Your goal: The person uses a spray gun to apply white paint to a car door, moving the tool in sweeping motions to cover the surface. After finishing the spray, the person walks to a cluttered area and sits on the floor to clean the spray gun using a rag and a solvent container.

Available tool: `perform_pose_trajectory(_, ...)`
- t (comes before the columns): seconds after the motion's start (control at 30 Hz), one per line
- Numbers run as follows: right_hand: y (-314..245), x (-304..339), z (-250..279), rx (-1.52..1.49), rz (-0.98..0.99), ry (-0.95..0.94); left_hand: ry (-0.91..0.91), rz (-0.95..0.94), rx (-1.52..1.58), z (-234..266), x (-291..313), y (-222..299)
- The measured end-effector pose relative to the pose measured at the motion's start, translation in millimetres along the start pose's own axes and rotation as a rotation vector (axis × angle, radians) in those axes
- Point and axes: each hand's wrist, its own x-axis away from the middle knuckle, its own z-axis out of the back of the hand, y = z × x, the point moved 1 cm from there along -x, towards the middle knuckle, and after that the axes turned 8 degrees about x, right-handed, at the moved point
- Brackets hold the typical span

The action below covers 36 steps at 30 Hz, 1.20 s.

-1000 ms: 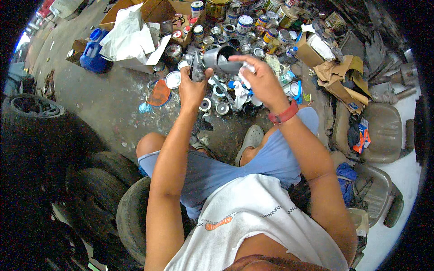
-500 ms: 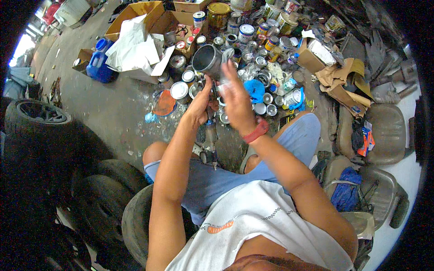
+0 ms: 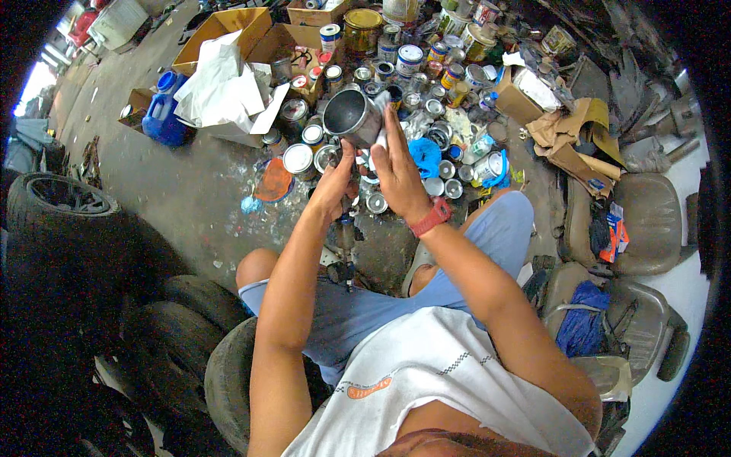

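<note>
In front of me is a grey metal cup (image 3: 352, 116), its open mouth tilted toward me and its inside dark. It appears to sit on a spray gun (image 3: 346, 240), whose handle and air fitting hang below. My left hand (image 3: 333, 186) is closed around the gun just under the cup; its fingers are partly hidden. My right hand (image 3: 401, 177) lies along the cup's right side with its fingers together, pressing a whitish rag (image 3: 383, 107) against the wall. Only the edges of the rag show.
Many paint cans (image 3: 409, 57) crowd the floor ahead. A blue jug (image 3: 165, 110) and a box with white paper (image 3: 225, 87) are at the left. Tyres (image 3: 61, 198) stand at the lower left. Old seats (image 3: 647, 221) and torn cardboard (image 3: 582, 145) are at the right.
My right hand, blurred earlier, has come down slightly and is now along the cup's side with the rag. The cup has turned a little, and the gun's lower end has swung slightly left.
</note>
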Motion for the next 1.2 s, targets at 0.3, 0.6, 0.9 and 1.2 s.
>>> perform_pose_trajectory(0.3,-1.4,-18.3,25.6,-0.209,-0.143,0.086,0.119,-0.175,-0.233,-8.0,0.6,-1.3)
perform_pose_trajectory(0.6,14.6,-72.9,97.2,0.059,-0.113,-0.337,0.26,-0.415,-0.66,-22.0,13.9,11.0)
perform_pose_trajectory(0.9,-3.4,-86.5,98.7,0.512,0.195,-0.357,0.2,-0.362,-0.6,-23.2,18.2,14.5)
perform_pose_trajectory(1.2,8.4,-32.5,98.9,-0.321,-0.337,0.207,0.41,-0.479,-0.523,-16.9,11.7,9.9)
